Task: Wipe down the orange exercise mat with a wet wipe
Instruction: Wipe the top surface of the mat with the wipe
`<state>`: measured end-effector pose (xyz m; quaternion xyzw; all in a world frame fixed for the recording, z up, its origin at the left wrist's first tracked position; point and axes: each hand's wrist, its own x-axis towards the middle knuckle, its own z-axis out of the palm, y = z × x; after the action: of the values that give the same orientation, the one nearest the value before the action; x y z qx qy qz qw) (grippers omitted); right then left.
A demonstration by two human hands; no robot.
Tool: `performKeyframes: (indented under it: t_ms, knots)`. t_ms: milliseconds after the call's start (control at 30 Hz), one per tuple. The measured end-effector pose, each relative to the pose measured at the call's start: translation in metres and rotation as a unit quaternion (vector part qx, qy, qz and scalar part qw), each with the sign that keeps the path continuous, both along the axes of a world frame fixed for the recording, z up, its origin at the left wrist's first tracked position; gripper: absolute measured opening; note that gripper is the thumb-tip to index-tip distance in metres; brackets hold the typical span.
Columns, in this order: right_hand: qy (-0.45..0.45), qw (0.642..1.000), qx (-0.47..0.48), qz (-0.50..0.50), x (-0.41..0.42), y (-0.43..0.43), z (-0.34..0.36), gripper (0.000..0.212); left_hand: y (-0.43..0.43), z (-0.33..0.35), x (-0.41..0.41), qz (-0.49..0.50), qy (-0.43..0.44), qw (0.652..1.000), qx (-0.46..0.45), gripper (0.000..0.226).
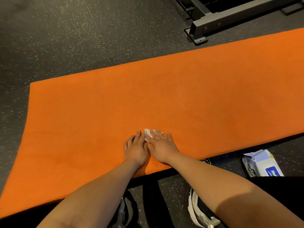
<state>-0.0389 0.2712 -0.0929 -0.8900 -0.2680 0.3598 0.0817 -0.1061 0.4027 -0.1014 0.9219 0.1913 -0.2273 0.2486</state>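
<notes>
The orange exercise mat (164, 99) lies flat on the dark speckled floor and runs from lower left to upper right. A small crumpled white wet wipe (148, 133) lies on the mat near its front edge. My right hand (160, 143) lies flat over the wipe with straight fingers, pressing it onto the mat. My left hand (135, 148) rests flat on the mat right beside it, fingertips touching the wipe's left edge. Most of the wipe is hidden under my right fingers.
A pack of wet wipes (261, 163) lies on the floor to the right, just off the mat's front edge. A grey metal frame of gym equipment (218, 22) stands beyond the mat's far edge. My shoes (199, 213) show at the bottom.
</notes>
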Motion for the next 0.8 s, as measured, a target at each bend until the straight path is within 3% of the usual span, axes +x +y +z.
performKeyframes:
  t_ms: [167, 367, 567, 733, 800]
  knots:
    - [-0.010, 0.984, -0.075, -0.162, 0.014, -0.010, 0.004, 0.058, 0.000, 0.002, 0.000, -0.009, 0.010, 1.000, 0.017, 0.054]
    - [0.005, 1.000, -0.001, -0.005, 0.003, 0.017, 0.003, 0.052, 0.000, 0.003, 0.004, 0.021, -0.004, 1.000, 0.006, 0.052]
    - [-0.032, 0.986, -0.049, -0.158, 0.029, 0.012, -0.008, 0.058, 0.007, -0.001, 0.026, 0.010, 0.020, 0.999, 0.041, 0.050]
    - [-0.044, 0.998, 0.029, -0.035, 0.025, 0.027, -0.018, 0.053, 0.009, -0.009, 0.045, 0.030, 0.005, 0.999, 0.044, 0.049]
    - [-0.064, 0.996, 0.015, -0.053, 0.043, 0.025, -0.024, 0.054, 0.013, -0.011, 0.054, 0.032, 0.000, 0.998, 0.053, 0.049]
